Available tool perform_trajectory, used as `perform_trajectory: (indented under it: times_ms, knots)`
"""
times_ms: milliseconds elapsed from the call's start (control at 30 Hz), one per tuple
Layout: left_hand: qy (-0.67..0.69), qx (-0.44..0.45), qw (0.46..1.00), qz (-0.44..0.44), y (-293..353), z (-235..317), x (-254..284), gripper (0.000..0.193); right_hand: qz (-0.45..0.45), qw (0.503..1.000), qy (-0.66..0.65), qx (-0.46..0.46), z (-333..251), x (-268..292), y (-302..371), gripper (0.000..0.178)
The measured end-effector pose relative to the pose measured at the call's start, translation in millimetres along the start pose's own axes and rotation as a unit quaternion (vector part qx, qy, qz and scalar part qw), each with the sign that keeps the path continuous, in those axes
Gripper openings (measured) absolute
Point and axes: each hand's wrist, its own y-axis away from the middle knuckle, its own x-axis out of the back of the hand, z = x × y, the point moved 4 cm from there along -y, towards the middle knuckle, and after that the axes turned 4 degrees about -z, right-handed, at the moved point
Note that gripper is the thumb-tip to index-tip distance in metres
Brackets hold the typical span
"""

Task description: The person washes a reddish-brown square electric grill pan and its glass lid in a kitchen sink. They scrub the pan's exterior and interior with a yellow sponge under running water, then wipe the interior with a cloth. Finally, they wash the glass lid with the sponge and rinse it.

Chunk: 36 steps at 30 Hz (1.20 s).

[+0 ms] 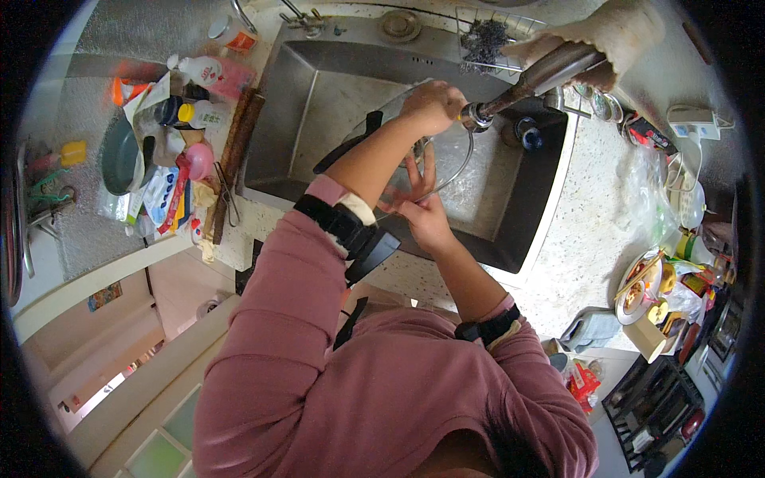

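Over the sink (319, 103), a clear round glass lid (450, 171) with a thin metal rim is held tilted. My right hand (422, 215) grips its lower edge, thumb at the rim and fingers showing through the glass. My left hand (434, 107) is closed at the lid's upper part; whatever its curled fingers hold is hidden. Close to the left knuckles is the metal-ringed end of a brown, spout-like piece (534, 84). A black curved piece (347, 147) lies partly behind my left forearm; I cannot tell what it is.
Bottles (203, 72), a green pan (123, 155) and packets crowd the left side. A wire rack (486, 44) with a dark scrubber stands behind the sink. To the right are a plate of food (637, 287), a grey cloth (590, 328) and a stove (653, 406).
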Motion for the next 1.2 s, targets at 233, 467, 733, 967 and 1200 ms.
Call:
perform_trajectory:
  times_ms: [233,467,733,967,1200]
  knots:
    - [-0.002,0.036,0.999,0.034,67.1,37.3,-13.3,0.059,0.079,0.974,0.189,-0.097,30.3,41.5,-5.9,0.082]
    - [0.019,-0.003,0.989,0.150,113.5,54.4,4.5,0.060,0.041,0.847,0.524,0.078,22.2,42.8,-13.0,0.052]
    - [0.071,-0.134,0.986,0.064,154.4,12.3,30.1,0.058,0.070,0.967,-0.212,-0.126,-39.8,49.5,-25.6,0.030]
    - [0.045,-0.180,0.982,-0.036,178.9,-2.9,26.5,0.065,0.040,0.958,-0.201,-0.199,-25.3,60.4,-24.7,0.045]
    - [0.074,-0.211,0.971,-0.084,183.6,-6.5,31.5,0.064,0.008,0.959,-0.201,-0.199,-28.8,46.0,-19.9,0.061]
